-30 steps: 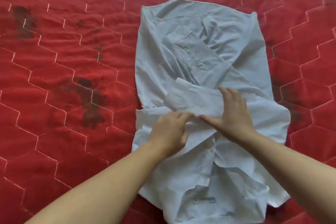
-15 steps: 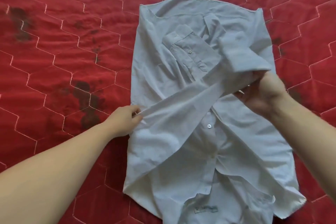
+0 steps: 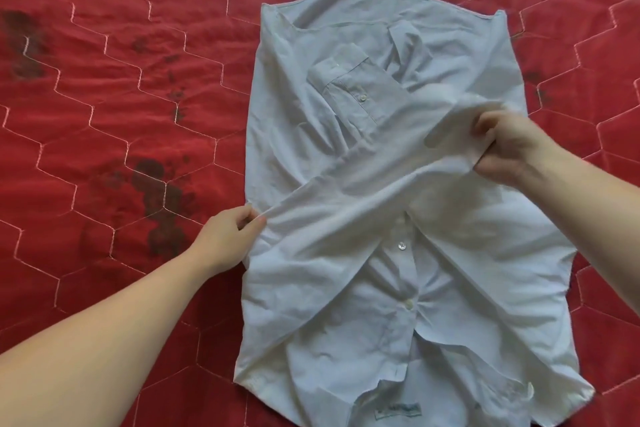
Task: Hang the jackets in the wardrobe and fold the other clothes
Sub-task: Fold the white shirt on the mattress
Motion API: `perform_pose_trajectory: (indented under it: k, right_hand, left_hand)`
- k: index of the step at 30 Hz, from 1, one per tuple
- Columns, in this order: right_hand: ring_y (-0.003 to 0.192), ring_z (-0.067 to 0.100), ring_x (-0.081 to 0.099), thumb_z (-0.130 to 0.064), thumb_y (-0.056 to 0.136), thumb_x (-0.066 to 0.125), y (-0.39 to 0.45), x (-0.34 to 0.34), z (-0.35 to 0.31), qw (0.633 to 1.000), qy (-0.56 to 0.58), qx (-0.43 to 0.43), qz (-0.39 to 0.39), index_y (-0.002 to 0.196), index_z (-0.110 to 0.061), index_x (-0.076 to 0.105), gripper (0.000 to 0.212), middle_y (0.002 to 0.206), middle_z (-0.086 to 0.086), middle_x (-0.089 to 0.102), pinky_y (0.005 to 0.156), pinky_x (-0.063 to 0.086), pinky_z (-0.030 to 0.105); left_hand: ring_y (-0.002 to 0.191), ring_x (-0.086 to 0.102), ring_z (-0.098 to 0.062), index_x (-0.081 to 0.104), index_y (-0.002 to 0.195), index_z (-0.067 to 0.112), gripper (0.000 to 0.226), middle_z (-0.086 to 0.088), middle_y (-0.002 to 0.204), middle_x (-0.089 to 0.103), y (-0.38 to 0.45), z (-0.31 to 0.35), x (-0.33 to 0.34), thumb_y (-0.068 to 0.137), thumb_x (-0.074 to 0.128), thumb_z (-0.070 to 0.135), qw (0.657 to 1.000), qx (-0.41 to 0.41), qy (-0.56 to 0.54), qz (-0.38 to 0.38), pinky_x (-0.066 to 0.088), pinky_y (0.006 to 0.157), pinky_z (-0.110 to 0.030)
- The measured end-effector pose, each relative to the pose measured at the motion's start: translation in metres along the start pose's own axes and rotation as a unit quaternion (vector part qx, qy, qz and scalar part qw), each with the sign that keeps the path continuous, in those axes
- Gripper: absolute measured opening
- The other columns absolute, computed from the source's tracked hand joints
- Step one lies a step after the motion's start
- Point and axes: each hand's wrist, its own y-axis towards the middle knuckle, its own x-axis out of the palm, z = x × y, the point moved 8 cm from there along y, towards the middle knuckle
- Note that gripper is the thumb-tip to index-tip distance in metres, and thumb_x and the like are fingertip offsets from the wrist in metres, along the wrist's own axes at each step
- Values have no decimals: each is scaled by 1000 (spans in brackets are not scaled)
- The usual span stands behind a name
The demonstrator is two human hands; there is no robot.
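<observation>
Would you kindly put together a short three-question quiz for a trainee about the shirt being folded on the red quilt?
1. True or false: the left hand and the right hand both grip the same sleeve, stretched across the pale blue shirt.
2. Multiple choice: where does the collar label lie in the picture? A) the far edge B) the near edge C) under the left hand.
3. Fill in: the other sleeve's buttoned ____ lies on the shirt's far half.

Key: 1 true; 2 B; 3 cuff. The shirt lies on a red quilt.
</observation>
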Motion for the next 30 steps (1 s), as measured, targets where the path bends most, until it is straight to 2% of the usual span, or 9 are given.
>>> perform_pose_trajectory:
  k: [5,7,9,11,17,21,24,27,30]
  right_hand:
    - [101,21,69,-24,94,52,2,-9,9,996,-67,59,5,113,-10,62,26,103,0,73,73,56,38]
    - [108,20,65,-46,90,58,6,-12,20,986,-143,83,-11,118,-10,61,46,113,-7,69,92,49,34]
    - [91,20,70,-55,87,59,5,-3,19,982,-169,69,-48,122,-15,63,53,100,-2,73,84,51,33]
    - [89,19,73,-54,90,57,5,12,7,983,-165,33,-74,116,-21,66,43,101,2,75,71,59,35]
    - [101,16,69,-15,101,38,9,52,-50,985,-100,-78,-119,115,-19,67,32,106,1,73,81,56,33]
    - [103,18,61,-20,97,52,23,15,-38,979,-190,-24,70,124,-14,53,28,123,3,59,85,51,34]
    - [114,24,48,-30,87,64,16,5,-65,866,-402,-185,231,136,-16,42,56,139,10,41,97,40,33]
    - [127,32,39,-29,86,61,4,57,-77,693,-592,-383,151,137,-20,45,54,141,12,39,105,32,46]
    - [138,31,30,-35,92,54,21,89,-52,571,-718,-393,61,144,-26,40,54,153,8,33,107,29,50]
  left_hand:
    - [76,67,-17,66,79,24,28,-1,74,72,2,-4,1,97,52,38,999,-3,-54,2,51,80,-42]
    - [74,67,-15,67,76,23,32,-3,72,72,2,-6,2,96,52,43,998,-7,-57,1,50,77,-39]
    - [64,62,-10,66,69,21,39,-4,68,70,3,-9,1,94,53,48,999,-8,-44,9,47,68,-34]
    - [56,54,-7,64,65,18,44,-4,62,66,4,-11,2,94,54,49,1000,-7,-25,11,42,62,-31]
    - [58,54,-18,64,67,11,49,-6,59,59,7,-7,-3,94,52,49,998,1,47,31,41,59,-38]
    - [48,49,-16,51,56,14,58,5,47,48,7,1,-7,91,45,60,988,-23,149,23,35,50,-34]
    - [61,56,-20,52,63,20,44,7,57,53,20,40,-32,90,47,55,966,23,219,136,38,59,-33]
    - [92,58,-21,61,97,23,16,8,89,62,43,110,-34,91,54,37,945,189,191,187,38,84,-38]
    - [142,26,-19,36,144,38,50,7,152,36,84,148,-4,96,44,47,933,220,268,92,19,110,-42]
